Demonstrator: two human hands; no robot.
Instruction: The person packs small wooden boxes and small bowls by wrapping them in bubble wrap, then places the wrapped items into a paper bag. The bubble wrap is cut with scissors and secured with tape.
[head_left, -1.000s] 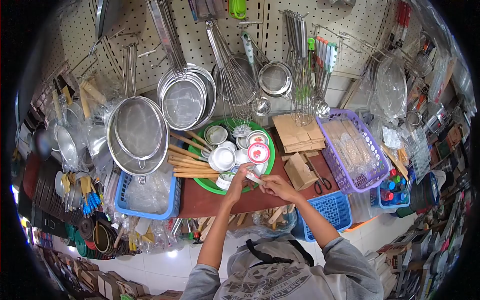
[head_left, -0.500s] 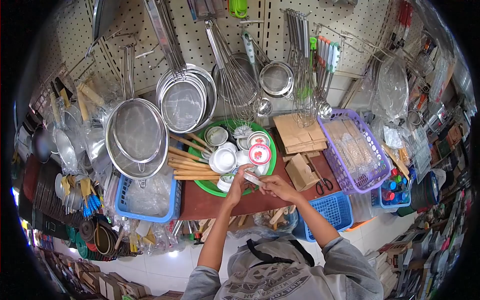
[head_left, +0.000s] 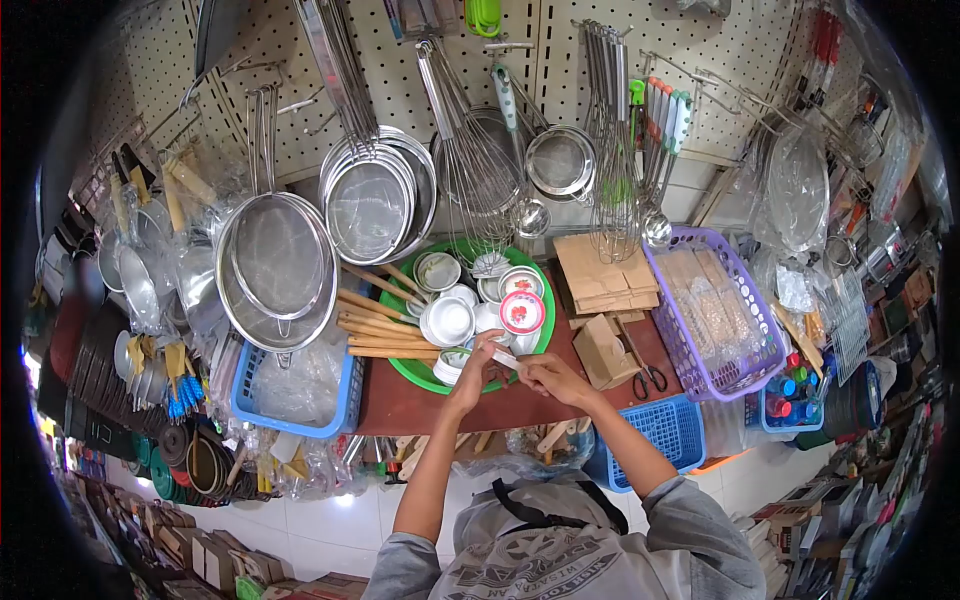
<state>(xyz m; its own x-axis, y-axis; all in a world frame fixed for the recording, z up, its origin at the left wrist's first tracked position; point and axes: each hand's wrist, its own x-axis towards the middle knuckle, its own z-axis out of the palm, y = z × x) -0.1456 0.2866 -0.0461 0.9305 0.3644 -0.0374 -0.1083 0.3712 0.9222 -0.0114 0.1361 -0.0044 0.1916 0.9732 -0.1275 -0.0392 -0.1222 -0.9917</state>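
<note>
My left hand (head_left: 474, 372) is closed around a small white object (head_left: 507, 360), seen nearly edge-on, perhaps a small dish. From the right, my right hand (head_left: 556, 379) pinches its other end. Both hands are over the front rim of a round green tray (head_left: 402, 372). In the tray sit several small white bowls (head_left: 450, 321), some stacked, and a red-rimmed bowl (head_left: 522, 313) with a red pattern. Wooden-handled tools (head_left: 385, 341) lie over the tray's left side, with their far ends among the bowls.
A blue basket (head_left: 342, 425) with clear plastic stands left. Brown cardboard (head_left: 604, 272), an open small box (head_left: 603, 352), black scissors (head_left: 650, 381) and a purple basket (head_left: 735, 385) are on the right. Strainers (head_left: 367, 212) and whisks (head_left: 470, 165) hang above the red-brown table (head_left: 400, 412).
The view has shifted slightly. Both hands stay at the white object, whose angle has changed a little. The bowls and tools around them keep their places.
</note>
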